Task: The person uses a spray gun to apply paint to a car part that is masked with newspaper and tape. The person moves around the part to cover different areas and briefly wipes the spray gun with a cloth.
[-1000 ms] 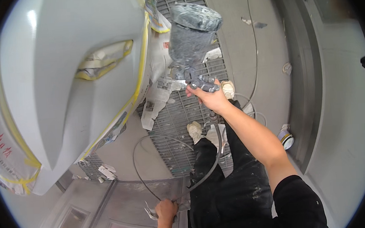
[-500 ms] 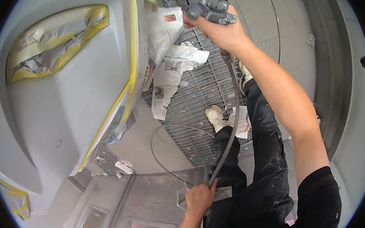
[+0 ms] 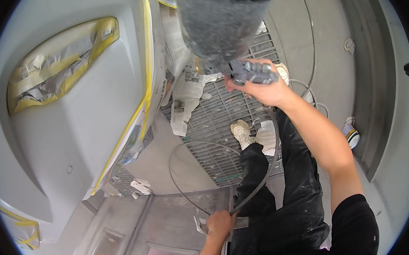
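My right hand (image 3: 272,90) is wrapped round the grip of a grey, paint-spattered spray gun (image 3: 253,72). A large dusty dark cup (image 3: 230,24) sits on the gun and fills the top middle of the view. From the grip a dark hose (image 3: 261,185) curves down to my left hand (image 3: 220,225), whose fingers are closed round it. Beside that hand shows a pale scrap of cloth or paper (image 3: 241,222). To the left of the gun stands a smooth grey vehicle body panel (image 3: 91,130), edged with yellow masking tape (image 3: 139,108) and newspaper (image 3: 175,44).
My feet, in pale shoes (image 3: 242,133), stand on a metal floor grating (image 3: 206,151) with torn newspaper (image 3: 184,107) lying on it. A loop of hose (image 3: 171,172) lies behind me. Near the right wall are another hose (image 3: 313,34) and a small can (image 3: 351,137).
My right hand has come down and slightly right with the spray gun, bringing its cup into view. The left hand stays near the same spot on the hose. The can now shows past my arm.
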`<state>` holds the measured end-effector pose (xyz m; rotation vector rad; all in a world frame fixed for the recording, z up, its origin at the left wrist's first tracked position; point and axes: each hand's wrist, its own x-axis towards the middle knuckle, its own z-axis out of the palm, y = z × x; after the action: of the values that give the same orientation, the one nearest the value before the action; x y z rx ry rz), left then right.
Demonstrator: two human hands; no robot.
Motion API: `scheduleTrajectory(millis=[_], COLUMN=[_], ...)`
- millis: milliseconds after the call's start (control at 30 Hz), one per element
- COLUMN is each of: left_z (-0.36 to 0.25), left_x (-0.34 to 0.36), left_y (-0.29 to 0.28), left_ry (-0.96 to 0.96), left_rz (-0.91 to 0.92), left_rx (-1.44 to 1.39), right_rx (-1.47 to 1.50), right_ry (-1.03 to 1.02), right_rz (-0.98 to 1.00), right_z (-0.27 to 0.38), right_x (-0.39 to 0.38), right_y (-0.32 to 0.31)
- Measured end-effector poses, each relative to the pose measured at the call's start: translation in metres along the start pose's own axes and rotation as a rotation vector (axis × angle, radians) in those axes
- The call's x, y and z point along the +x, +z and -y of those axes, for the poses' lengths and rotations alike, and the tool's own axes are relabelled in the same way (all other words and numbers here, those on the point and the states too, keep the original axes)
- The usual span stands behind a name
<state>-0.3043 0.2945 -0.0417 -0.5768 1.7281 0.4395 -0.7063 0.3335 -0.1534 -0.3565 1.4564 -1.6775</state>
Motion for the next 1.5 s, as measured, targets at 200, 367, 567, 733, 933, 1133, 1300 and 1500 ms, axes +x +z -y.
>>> scheduleTrajectory(millis=[200,367,567,733,933,1133,1300,1500], left_z=[-0.031,-0.079,-0.143,-0.206,-0.278,-0.300,-0.292,-0.290], left_x=[-0.013,-0.027,-0.003,0.067,0.195,0.333,0.362,0.391], left_y=[-0.057,-0.119,-0.177,-0.191,-0.158,-0.138,-0.126,-0.127], left_ry=[0.107,0.289,0.482,0.375,0.237,0.958,1.309,1.457], left_rz=[-0.142,0.107,0.418,0.565,0.650,1.001,1.209,1.083], left_rx=[-0.350,-1.192,-1.859,-2.407,-2.742,-2.769,-2.599,-2.488], right_rx=[0.091,0.263,-0.210,-0.025,0.074,-0.092,-0.061,-0.407], right_ry=[0.024,-0.025,0.051,0.190,0.192,0.028,-0.093,-0.213], right_rz=[-0.054,-0.114,-0.061,0.043,0.110,0.234,0.212,0.216], right_z=[0.018,0.058,0.109,0.108,0.083,0.077,0.082,0.066], right_x=[-0.015,-0.025,0.025,0.065,0.090,0.118,0.085,0.050], right_y=[-0.013,-0.007,-0.040,-0.072,-0.087,-0.095,-0.089,-0.104])
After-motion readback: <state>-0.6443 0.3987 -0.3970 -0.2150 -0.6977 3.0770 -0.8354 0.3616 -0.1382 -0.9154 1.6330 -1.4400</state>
